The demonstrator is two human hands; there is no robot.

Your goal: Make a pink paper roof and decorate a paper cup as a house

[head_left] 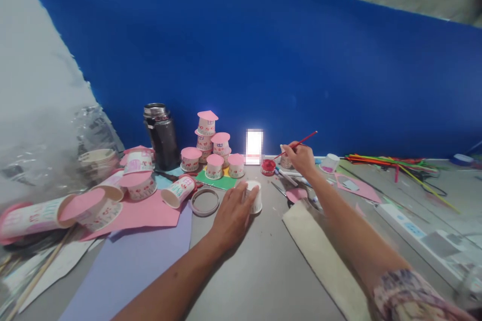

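My left hand (232,213) is wrapped round an upturned white paper cup (256,198) standing on the grey table. Between the fingers of my right hand (302,158) is a slim red paintbrush (309,136), its lower end at a small pot of red paint (268,167). Whether the bristles touch the paint is too small to tell. Behind my right hand stands a patterned cup (285,160), partly hidden. Left of the held cup, decorated paper cups with pink paper tops (214,167) stand on a green sheet (222,181).
A dark thermos (163,138) stands near the blue wall. A tape roll (205,202) lies left of my left hand. Pink and purple paper (139,256) covers the left side. A folded cream cloth (320,256), coloured pipe cleaners (384,161) and a power strip (410,233) are at right.
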